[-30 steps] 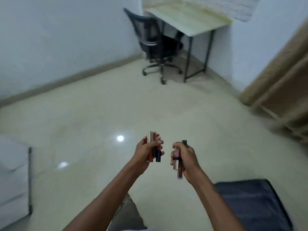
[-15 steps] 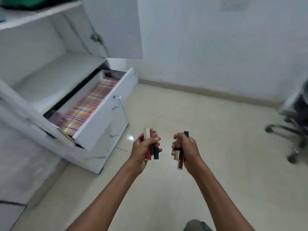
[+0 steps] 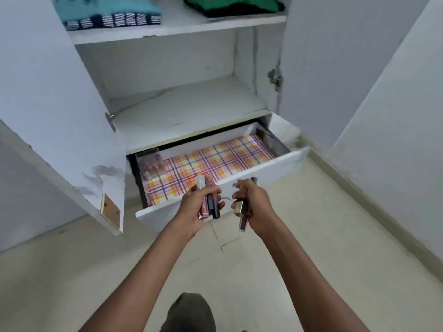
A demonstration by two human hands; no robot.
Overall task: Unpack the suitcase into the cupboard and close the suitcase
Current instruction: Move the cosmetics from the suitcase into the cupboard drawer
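My left hand [image 3: 195, 209] grips a bunch of lipstick tubes [image 3: 209, 200], red, black and white-capped, held upright. My right hand [image 3: 254, 207] grips a few more lipstick tubes [image 3: 242, 212], one gold-capped, pointing down. Both hands hover just in front of the white cupboard's open drawer [image 3: 268, 173], which is lined with pink and yellow plaid paper [image 3: 203, 166]. A clear organiser with small cosmetics [image 3: 149, 164] stands in the drawer's left back corner. The suitcase is out of view.
The cupboard doors stand open, the left door [image 3: 60, 116] and the right door [image 3: 335, 68]. A bare middle shelf [image 3: 187, 104] lies above the drawer. Folded teal and striped clothes [image 3: 107, 13] and green clothes [image 3: 230, 6] lie on the top shelf. Beige floor tiles [image 3: 239, 271] lie below.
The view has swung from the room with chair and suitcase to face the cupboard. Both hands keep hold of their lipstick tubes and are now right at the open drawer.
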